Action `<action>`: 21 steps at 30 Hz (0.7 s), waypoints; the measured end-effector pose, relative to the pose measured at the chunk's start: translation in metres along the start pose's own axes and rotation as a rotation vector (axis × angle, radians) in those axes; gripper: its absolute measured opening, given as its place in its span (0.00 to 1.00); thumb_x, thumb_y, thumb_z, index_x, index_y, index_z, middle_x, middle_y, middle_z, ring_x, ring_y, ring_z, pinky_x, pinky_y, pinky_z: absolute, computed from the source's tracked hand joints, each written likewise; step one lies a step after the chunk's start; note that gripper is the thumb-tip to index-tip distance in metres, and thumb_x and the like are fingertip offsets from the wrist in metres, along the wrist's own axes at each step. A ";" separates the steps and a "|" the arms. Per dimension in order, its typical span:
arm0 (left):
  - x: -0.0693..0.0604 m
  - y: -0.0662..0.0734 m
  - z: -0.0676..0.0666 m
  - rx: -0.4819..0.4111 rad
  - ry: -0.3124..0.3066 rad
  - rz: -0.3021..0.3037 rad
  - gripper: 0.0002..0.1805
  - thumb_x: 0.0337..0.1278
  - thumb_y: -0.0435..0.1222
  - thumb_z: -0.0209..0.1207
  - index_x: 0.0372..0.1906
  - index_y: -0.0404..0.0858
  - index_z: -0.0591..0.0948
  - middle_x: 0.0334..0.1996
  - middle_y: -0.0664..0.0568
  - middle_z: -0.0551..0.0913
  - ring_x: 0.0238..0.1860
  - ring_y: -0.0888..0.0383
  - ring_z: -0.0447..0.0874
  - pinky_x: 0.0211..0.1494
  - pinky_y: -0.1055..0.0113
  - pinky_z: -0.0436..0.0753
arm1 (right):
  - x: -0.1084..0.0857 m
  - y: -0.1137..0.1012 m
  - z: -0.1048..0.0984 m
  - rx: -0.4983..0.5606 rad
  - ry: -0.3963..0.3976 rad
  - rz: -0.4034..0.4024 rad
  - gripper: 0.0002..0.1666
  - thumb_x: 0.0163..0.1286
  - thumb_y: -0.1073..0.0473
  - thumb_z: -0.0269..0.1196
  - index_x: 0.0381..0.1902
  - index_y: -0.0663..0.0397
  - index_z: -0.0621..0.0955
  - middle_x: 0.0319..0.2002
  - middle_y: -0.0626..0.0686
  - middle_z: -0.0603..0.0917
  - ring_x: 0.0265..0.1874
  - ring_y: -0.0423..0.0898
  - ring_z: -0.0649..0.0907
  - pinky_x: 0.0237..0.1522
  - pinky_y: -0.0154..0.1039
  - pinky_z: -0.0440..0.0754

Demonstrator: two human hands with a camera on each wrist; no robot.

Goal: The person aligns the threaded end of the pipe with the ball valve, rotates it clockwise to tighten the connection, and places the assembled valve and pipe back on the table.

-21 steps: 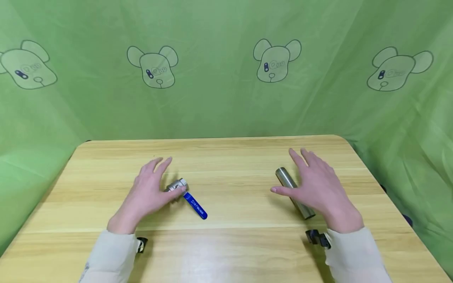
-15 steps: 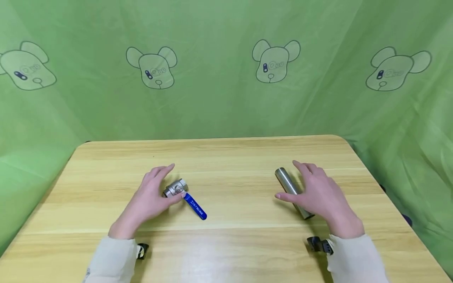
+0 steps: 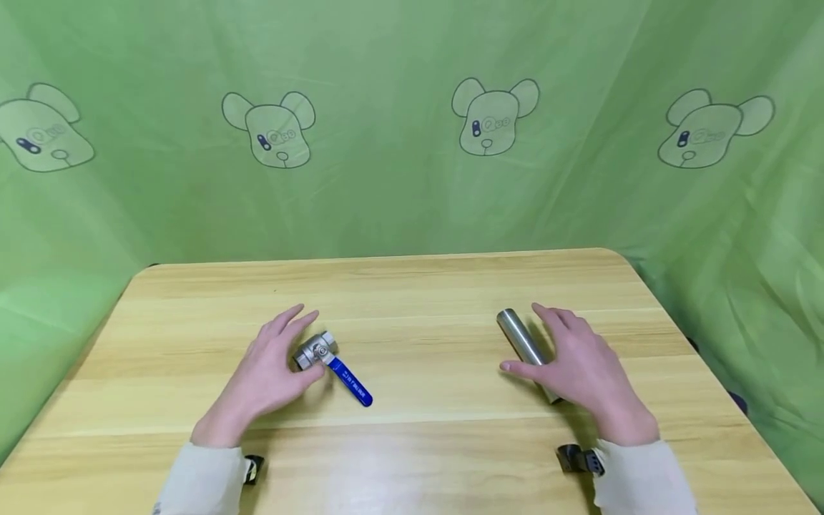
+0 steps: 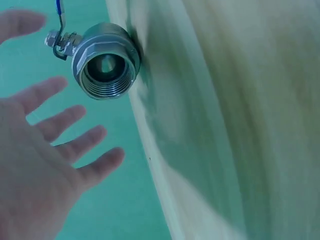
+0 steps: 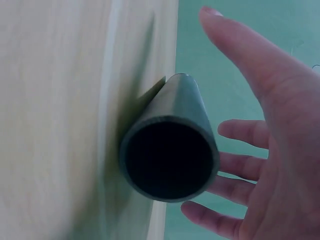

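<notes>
A steel ball valve (image 3: pixel 312 350) with a blue lever handle (image 3: pixel 350 383) lies on the left half of the table. My left hand (image 3: pixel 270 372) hovers around it, fingers spread, with the thumb overlapping the valve's near side in the head view. In the left wrist view, the threaded bore of the valve (image 4: pixel 106 75) faces the camera, and a gap separates it from the fingers. On the right, a plain metal tube (image 3: pixel 520 336) lies at a slant. My right hand (image 3: pixel 582 368) is over its near end, fingers loosely extended, holding nothing. The tube's open end (image 5: pixel 170 120) shows in the right wrist view.
The wood-grain table (image 3: pixel 412 443) has rounded far corners. A green curtain (image 3: pixel 386 186) printed with bear heads hangs behind it and along both sides. A black device (image 3: pixel 579 459) sits at the right wrist, and another (image 3: pixel 253 469) at the left.
Both hands have drawn slightly down and back, and the right fingers have come a little closer to the thumb. The head view has tilted slightly. The valve and tube stay in place.
</notes>
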State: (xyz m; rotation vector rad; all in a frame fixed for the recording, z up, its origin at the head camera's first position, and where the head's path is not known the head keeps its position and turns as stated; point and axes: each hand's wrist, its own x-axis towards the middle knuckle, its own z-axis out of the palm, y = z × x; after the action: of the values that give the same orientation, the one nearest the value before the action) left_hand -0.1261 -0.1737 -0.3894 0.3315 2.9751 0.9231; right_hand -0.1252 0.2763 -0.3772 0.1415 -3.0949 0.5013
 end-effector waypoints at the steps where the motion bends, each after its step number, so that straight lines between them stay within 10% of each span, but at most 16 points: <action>1: 0.000 0.000 0.001 0.003 -0.011 -0.002 0.49 0.57 0.45 0.72 0.83 0.44 0.66 0.86 0.39 0.58 0.82 0.30 0.59 0.77 0.17 0.63 | 0.000 0.000 0.001 -0.001 0.001 -0.002 0.77 0.52 0.13 0.70 0.83 0.60 0.63 0.75 0.77 0.69 0.68 0.77 0.75 0.59 0.79 0.81; 21: 0.007 -0.001 0.027 -0.121 0.060 -0.148 0.39 0.51 0.34 0.78 0.71 0.32 0.79 0.57 0.36 0.85 0.55 0.41 0.83 0.62 0.41 0.87 | 0.001 0.009 0.012 0.023 -0.061 0.021 0.47 0.54 0.33 0.79 0.57 0.62 0.80 0.44 0.57 0.84 0.37 0.50 0.81 0.32 0.44 0.83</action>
State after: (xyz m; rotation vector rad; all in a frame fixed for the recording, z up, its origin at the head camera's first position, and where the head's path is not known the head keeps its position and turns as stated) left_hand -0.1307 -0.1577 -0.4117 0.0822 2.9297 1.1077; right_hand -0.1272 0.2812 -0.3914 0.1276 -3.1540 0.5432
